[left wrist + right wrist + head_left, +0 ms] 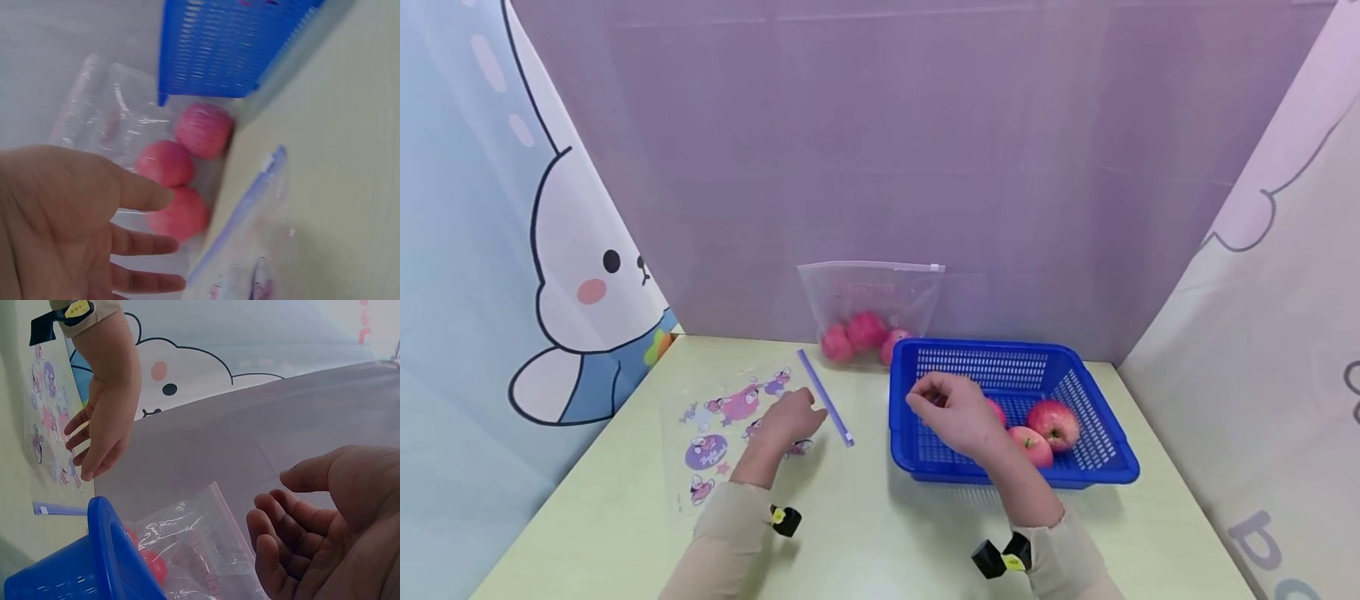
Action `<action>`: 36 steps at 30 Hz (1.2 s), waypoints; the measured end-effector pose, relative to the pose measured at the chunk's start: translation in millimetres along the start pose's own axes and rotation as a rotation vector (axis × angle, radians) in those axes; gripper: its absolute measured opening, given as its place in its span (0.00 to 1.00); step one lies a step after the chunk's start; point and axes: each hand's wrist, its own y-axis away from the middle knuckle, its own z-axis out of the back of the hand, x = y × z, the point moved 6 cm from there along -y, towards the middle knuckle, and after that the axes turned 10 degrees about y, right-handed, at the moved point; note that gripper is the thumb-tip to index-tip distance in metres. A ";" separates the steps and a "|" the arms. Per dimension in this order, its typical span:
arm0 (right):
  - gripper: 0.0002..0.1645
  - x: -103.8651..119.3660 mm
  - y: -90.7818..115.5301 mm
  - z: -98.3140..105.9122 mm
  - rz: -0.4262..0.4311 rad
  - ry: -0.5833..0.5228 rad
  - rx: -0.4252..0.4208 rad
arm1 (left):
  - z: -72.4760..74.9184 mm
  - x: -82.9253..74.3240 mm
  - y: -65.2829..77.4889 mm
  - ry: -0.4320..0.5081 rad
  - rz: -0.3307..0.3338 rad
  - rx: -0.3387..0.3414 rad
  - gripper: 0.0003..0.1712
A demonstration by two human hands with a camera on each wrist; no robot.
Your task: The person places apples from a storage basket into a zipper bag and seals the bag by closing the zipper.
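Note:
My left hand (786, 421) hovers at the right side of a flat clear zip bag (707, 417) printed with purple and pink cartoon figures, its fingers extended and holding nothing in the left wrist view. A purple slider strip (826, 398) edges that bag. Above the left part of a blue plastic basket (1015, 477) is my right hand (958, 415); its fingers are loosely bent around an empty palm in the right wrist view. Inside the basket lie red apples (1054, 425), one partly hidden behind the right hand.
Behind the basket, a clear slider bag (872, 287) stands against the purple-grey backdrop (880, 167) with three red apples (203, 130) in it. Cartoon-printed curtains (580, 292) close off both sides of the pale yellow table (850, 533).

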 end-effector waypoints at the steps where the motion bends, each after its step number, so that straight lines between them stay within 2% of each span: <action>1: 0.04 0.4 -0.3 -0.4 0.004 0.000 0.001 | -1.7 2.6 -3.3 -0.018 0.016 -0.012 0.22; 4: 0.03 0.3 -0.1 -2.7 0.001 -0.008 0.002 | -10.5 11.7 -13.5 -0.080 0.061 -0.048 0.22; 6: 0.03 0.2 0.2 -5.3 0.001 -0.021 0.007 | -16.8 17.1 -17.9 -0.101 0.095 -0.060 0.26; 11: 0.02 -2.1 3.9 -12.3 0.019 -0.046 0.025 | -30.2 22.5 -15.9 -0.127 0.178 -0.028 0.39; 14: 0.02 -2.4 4.8 -13.5 0.033 -0.048 0.026 | -31.4 21.5 -12.7 -0.140 0.213 -0.005 0.39; 18: 0.02 -2.6 4.9 -12.6 0.046 -0.050 0.022 | -30.8 20.3 -9.2 -0.141 0.225 -0.003 0.37; 24: 0.03 -3.0 4.9 -13.1 0.039 -0.038 0.037 | -31.4 20.7 -3.8 -0.074 0.270 -0.027 0.34; 27: 0.03 -2.6 6.1 -13.7 0.024 -0.037 0.048 | -32.0 22.2 -2.4 -0.052 0.305 -0.017 0.33; 30: 0.03 -3.5 6.6 -14.4 0.013 -0.040 0.054 | -31.6 23.6 -2.5 -0.057 0.306 -0.001 0.34; 36: 0.05 -8.0 8.3 -15.9 0.000 -0.052 0.060 | -32.5 29.0 -5.5 -0.098 0.236 0.005 0.29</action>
